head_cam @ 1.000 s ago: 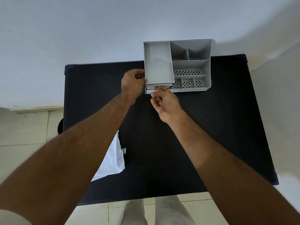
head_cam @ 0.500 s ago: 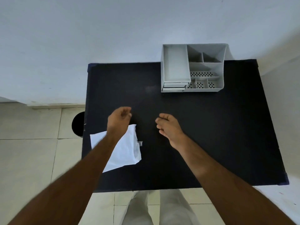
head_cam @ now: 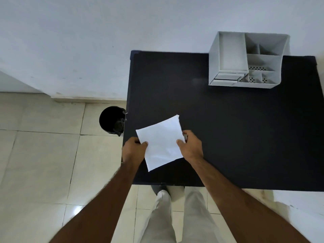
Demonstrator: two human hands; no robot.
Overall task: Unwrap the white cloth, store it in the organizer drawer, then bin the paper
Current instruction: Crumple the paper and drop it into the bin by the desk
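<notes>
A white sheet of paper (head_cam: 162, 142) is held over the near left part of the black table (head_cam: 219, 123). My left hand (head_cam: 134, 150) pinches its left edge and my right hand (head_cam: 191, 146) pinches its right edge. The grey organizer (head_cam: 245, 62) stands at the table's far right, with its small drawer (head_cam: 227, 78) at the lower left front pushed in. The white cloth is not visible. A black bin (head_cam: 112, 121) stands on the floor just left of the table.
A white wall runs behind the table. Beige floor tiles (head_cam: 43, 163) lie to the left. My legs in light trousers (head_cam: 175, 216) stand at the table's near edge.
Both hands left the organizer drawer and came back to the near left of the table. They took hold of the paper, which now sits flatter between them. The view swung left.
</notes>
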